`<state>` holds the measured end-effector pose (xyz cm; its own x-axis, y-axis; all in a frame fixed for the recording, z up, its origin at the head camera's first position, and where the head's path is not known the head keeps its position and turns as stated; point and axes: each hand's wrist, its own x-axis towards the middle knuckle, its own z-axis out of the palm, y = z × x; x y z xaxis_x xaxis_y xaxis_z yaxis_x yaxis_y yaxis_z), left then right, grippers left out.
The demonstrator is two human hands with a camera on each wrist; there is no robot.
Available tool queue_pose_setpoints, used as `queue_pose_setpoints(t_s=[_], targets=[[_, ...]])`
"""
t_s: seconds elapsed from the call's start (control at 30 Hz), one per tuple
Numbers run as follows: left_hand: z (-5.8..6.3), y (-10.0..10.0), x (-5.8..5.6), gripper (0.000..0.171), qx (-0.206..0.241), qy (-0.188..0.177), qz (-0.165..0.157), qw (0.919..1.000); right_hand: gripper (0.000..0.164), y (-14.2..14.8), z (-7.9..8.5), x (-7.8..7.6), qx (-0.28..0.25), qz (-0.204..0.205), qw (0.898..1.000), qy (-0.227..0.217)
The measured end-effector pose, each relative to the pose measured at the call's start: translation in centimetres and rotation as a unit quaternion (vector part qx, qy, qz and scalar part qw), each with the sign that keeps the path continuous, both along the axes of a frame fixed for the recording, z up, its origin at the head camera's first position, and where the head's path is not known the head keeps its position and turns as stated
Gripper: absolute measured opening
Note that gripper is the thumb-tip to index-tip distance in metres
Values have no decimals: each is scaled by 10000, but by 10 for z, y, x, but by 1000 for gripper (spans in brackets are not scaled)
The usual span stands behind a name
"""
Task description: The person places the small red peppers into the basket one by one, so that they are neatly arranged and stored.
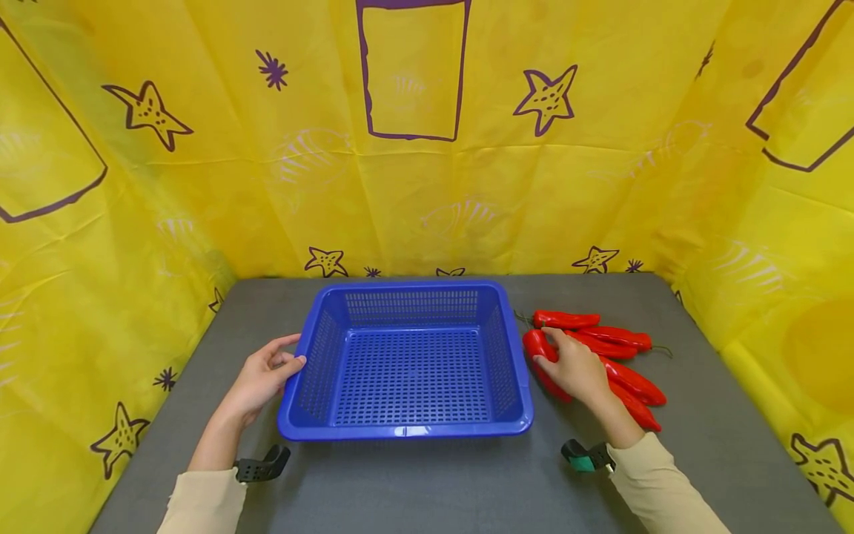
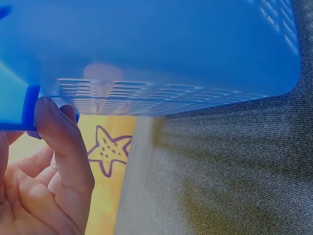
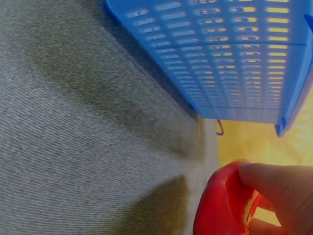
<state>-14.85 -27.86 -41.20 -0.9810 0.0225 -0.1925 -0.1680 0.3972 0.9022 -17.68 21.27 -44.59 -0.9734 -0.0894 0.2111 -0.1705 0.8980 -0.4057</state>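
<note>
A blue perforated plastic basket sits on the grey table with nothing inside it. My left hand holds its left rim, and the left wrist view shows the thumb and fingers bent around the edge. To the right of the basket, my right hand pinches a long red pepper between thumb and fingers. In the right wrist view that pepper appears close to the basket's slotted side wall, apart from it. The hand hides part of the pepper.
Several more red peppers lie loose behind and to the right of my right hand, some with green stems. Yellow patterned cloth walls in the grey table at the back and both sides.
</note>
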Motion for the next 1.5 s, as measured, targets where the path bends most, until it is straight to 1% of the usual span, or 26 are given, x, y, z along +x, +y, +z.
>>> queue_pose_setpoints(t_s=[0.23,0.4,0.83,1.07,1.3,1.5], targets=[[1,0,0,61,49,-47,-13,10000,53,1,9,-3,-71,-13,9999,128],[2,0,0,62,8,-82,-44,10000,52,2,16,-5,-158,7,9999,50],[1,-2,-2,64,249,-206,-95,9994,54,3,38,-13,-195,-106,9997,-66],[3,-2,-2,64,230,-233,-116,9994,56,0,50,-17,-281,-19,9996,-71],[4,-1,-2,63,431,-288,-179,9985,57,-6,61,-21,-254,42,9997,-27],[5,-1,-1,64,423,-290,-204,9985,59,-14,72,-24,-335,107,9994,-51]])
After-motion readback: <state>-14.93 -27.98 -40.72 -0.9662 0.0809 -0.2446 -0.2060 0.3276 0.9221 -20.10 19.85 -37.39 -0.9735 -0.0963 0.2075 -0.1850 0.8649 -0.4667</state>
